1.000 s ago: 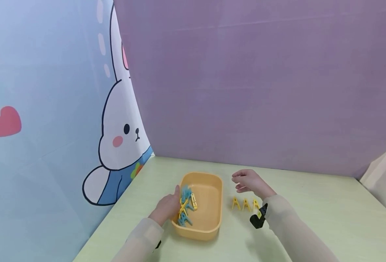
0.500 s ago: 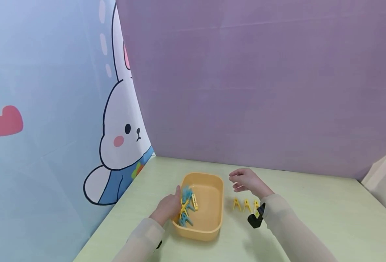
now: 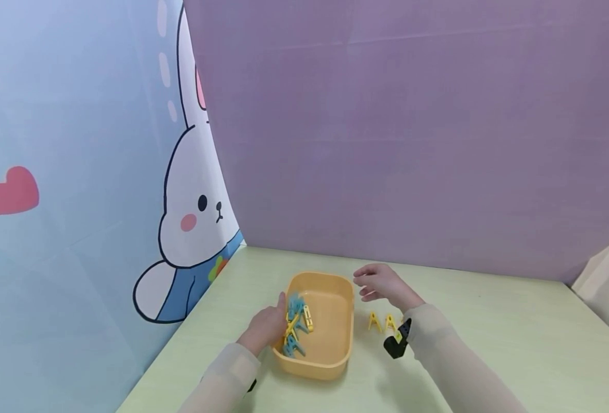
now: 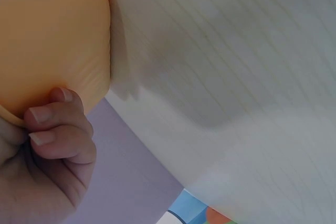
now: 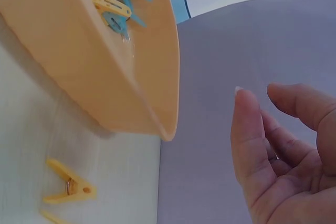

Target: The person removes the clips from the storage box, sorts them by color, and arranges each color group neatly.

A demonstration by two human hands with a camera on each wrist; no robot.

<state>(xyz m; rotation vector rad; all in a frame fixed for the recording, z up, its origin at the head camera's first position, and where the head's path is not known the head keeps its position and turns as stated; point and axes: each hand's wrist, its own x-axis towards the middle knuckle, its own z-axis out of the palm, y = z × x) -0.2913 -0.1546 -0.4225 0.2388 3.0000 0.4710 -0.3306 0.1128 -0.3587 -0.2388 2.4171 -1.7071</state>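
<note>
My left hand [image 3: 267, 326] grips the left wall of an orange-yellow plastic basin [image 3: 330, 321], thumb at the rim. In the left wrist view its curled fingers [image 4: 65, 140] lie against the basin's outer side. Blue clothespins [image 3: 292, 346] and yellow clothespins [image 3: 308, 319] lie in a heap along the basin's left side. My right hand [image 3: 384, 282] hovers by the basin's far right corner; thumb and forefinger stand apart in the right wrist view, nothing between them. A yellow clothespin [image 5: 79, 190] stands on the table nearby, with others in its row partly behind the right wrist.
The pale green table [image 3: 516, 327] ends at a purple backdrop [image 3: 387, 143] behind. At the left, a blue panel with a cartoon rabbit [image 3: 196, 223] borders it. A black strap-on device [image 3: 397, 341] sits at the right wrist.
My right hand has drifted left toward the basin, and its wrist now covers more of the clothespin row. The left hand and the basin have stayed nearly still.
</note>
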